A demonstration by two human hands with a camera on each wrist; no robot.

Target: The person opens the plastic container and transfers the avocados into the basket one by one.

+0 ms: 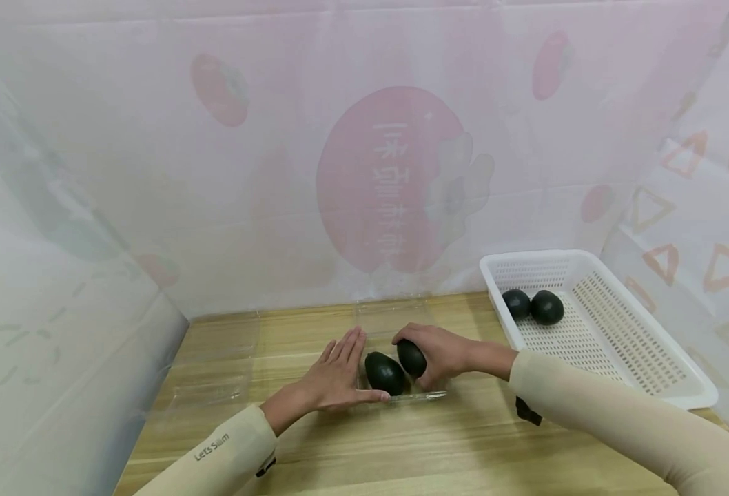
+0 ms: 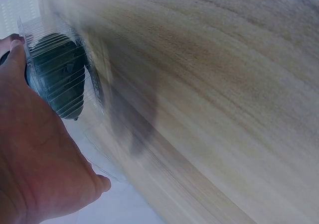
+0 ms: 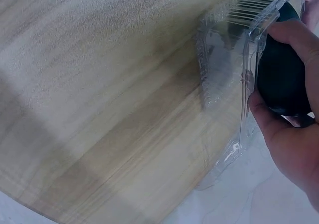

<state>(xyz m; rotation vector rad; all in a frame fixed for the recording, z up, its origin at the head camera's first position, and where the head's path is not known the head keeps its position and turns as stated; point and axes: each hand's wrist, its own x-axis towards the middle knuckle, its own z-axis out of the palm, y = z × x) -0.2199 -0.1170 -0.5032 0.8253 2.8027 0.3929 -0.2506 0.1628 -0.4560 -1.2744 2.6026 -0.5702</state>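
A clear plastic clamshell box [image 1: 420,395] lies on the wooden table, its lid [image 1: 392,315] folded back toward the wall. One dark green avocado [image 1: 385,374] sits in its left part, seen through the ribbed side in the left wrist view. My left hand [image 1: 338,375] rests along the box's left side with straight fingers, the thumb lying across the front edge. My right hand [image 1: 442,351] grips a second avocado [image 3: 281,69] between thumb and fingers, at the box's right part beside the first one. In the right wrist view its fingertips are right at the box rim.
At the right stands a white perforated basket [image 1: 640,324] with two more avocados [image 1: 547,307] in its left part. Another clear plastic box [image 1: 209,393] lies open on the table's left side. A printed sheet [image 1: 278,172] hangs behind and beside the wooden table [image 1: 364,455].
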